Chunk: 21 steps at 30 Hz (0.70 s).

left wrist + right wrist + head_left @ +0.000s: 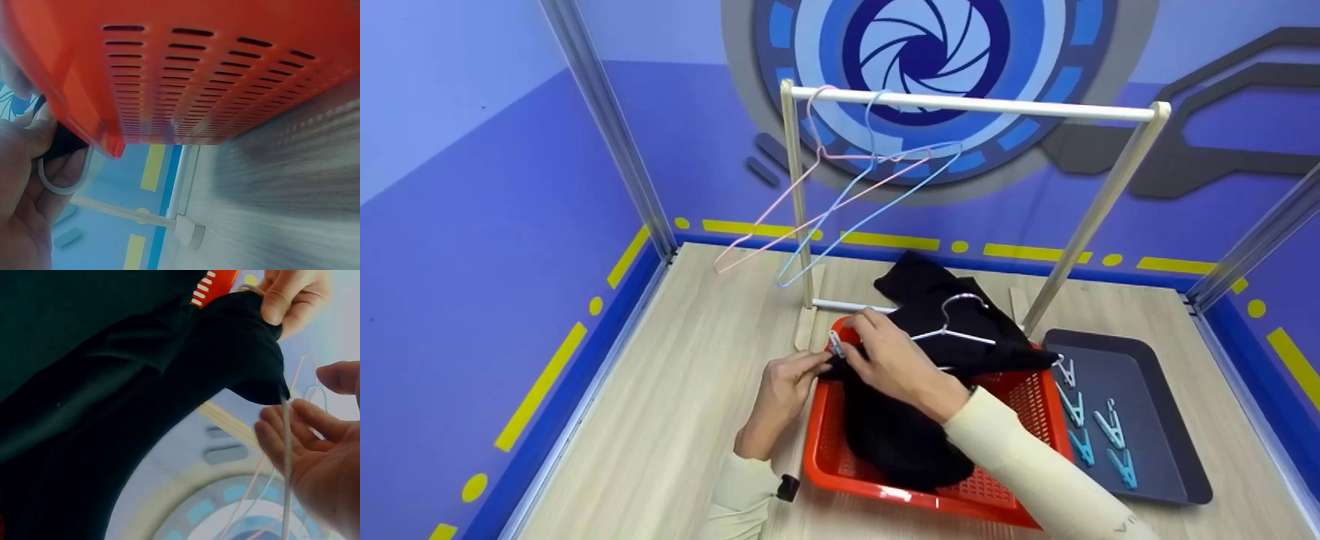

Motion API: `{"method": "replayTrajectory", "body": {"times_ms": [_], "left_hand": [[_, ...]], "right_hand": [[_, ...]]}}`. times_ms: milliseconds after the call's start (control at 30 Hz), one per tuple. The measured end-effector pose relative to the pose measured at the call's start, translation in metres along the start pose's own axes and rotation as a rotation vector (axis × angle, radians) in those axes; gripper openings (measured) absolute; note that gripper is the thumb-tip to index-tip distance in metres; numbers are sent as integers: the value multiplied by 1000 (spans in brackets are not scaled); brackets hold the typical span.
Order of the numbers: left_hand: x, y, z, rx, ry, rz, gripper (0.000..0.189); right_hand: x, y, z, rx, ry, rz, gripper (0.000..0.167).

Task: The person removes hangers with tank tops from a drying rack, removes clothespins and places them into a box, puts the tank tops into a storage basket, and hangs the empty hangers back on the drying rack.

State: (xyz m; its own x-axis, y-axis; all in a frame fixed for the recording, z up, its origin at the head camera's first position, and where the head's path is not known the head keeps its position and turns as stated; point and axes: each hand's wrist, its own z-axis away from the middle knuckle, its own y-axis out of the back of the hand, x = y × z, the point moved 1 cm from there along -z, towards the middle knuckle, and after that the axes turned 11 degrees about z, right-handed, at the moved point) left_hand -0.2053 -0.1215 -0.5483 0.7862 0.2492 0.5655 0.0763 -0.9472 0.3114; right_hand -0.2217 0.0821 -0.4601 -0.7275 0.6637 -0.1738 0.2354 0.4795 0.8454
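Note:
A black garment (pixel 911 442) lies in and over a red basket (pixel 870 487), with a white hanger (pixel 967 337) on it. Its metal hook points up and away. At the basket's left rim, my left hand (pixel 784 386) pinches an edge of the garment. A pale loop (pixel 64 188) shows beside those fingers in the left wrist view. My right hand (pixel 326 444) is beside the hanger's white rod (pixel 287 467), its thumb apart from its extended fingers. Between the hands is a small white piece (pixel 836 343); I cannot tell its kind.
Pink (pixel 765 214) and blue (pixel 840 247) hangers hang at the left of a rack's white bar (pixel 997 105). To the basket's right, a dark grey tray (pixel 1174 442) holds several clothespins (pixel 1110 425), white and light blue. Walls stand behind and at both sides.

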Motion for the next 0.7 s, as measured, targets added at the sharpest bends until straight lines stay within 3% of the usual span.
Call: {"method": "replayTrajectory", "body": {"times_ms": [333, 533, 700], "left_hand": [[-1, -2, 1, 18, -24, -17, 24], [0, -1, 1, 21, -30, -16, 25], [0, -2, 0, 33, -42, -11, 24]], "right_hand": [[-5, -12, -23, -92, -146, 161, 31], [-2, -10, -43, -368, -353, 62, 42], [3, -13, -51, -474, -384, -61, 43]]}}
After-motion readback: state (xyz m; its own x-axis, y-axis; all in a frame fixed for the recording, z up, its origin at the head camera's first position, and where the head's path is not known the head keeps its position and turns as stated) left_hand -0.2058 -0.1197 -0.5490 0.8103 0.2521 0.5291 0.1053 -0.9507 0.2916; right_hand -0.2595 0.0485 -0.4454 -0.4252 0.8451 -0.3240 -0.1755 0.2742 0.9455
